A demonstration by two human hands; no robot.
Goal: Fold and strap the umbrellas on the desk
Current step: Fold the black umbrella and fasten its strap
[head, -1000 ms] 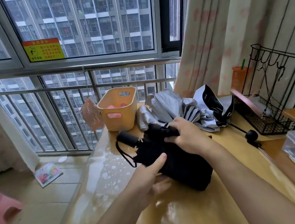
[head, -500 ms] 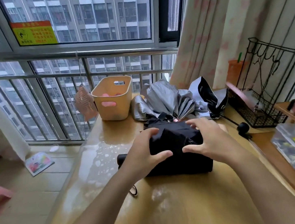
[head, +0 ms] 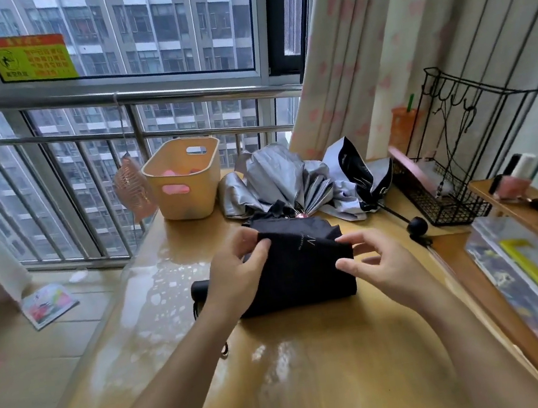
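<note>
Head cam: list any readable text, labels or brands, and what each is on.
Yellow window sticker: a pictogram and lines of Chinese characters, too blurred to read.
Black umbrella: small white logo print, too small to read.
No other text shows.

Black umbrella folded on desk, silver umbrella seemingly unstrapped
</note>
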